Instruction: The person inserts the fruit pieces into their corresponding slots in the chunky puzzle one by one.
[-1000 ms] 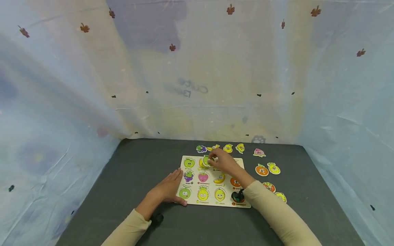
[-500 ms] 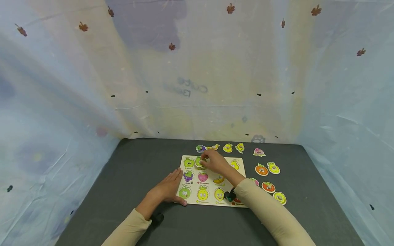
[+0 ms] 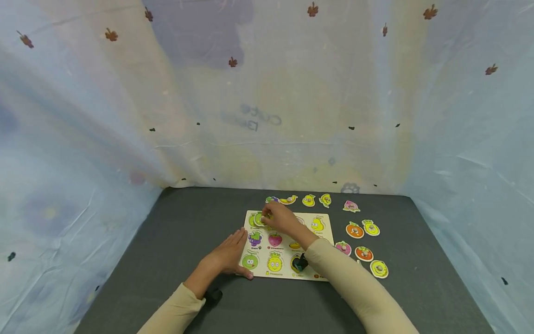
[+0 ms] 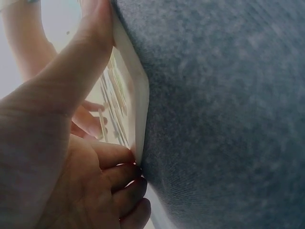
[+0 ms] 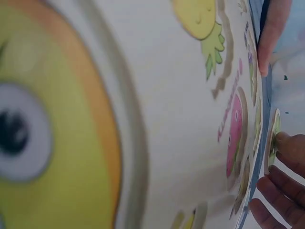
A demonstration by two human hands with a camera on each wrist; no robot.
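My right hand (image 3: pixel 283 219) pinches a green fruit-shaped puzzle piece (image 3: pixel 258 219) over the board's far left corner. The right wrist view shows this piece (image 5: pixel 274 138) on edge between thumb and fingers, apart from the board surface. Beneath lies the cream puzzle board (image 3: pixel 286 253), printed with fruits; its green apple picture (image 3: pixel 252 220) is partly covered by the held piece. My left hand (image 3: pixel 227 253) rests against the board's left edge with straight fingers, its thumb at the near left corner. In the left wrist view, the fingertips (image 4: pixel 136 210) touch the board's edge.
Loose fruit pieces lie around the board: a banana (image 3: pixel 289 200), a pear (image 3: pixel 308 201) and a lemon (image 3: pixel 325 200) behind it, and an orange (image 3: pixel 354 230), a pineapple (image 3: pixel 371 228) and several others to the right. A patterned curtain (image 3: pixel 267 153) hangs behind the dark table (image 3: pixel 200 213).
My right hand has moved left across the far side of the board with the green piece, from the second column to the apple picture. The left hand has stayed in place.
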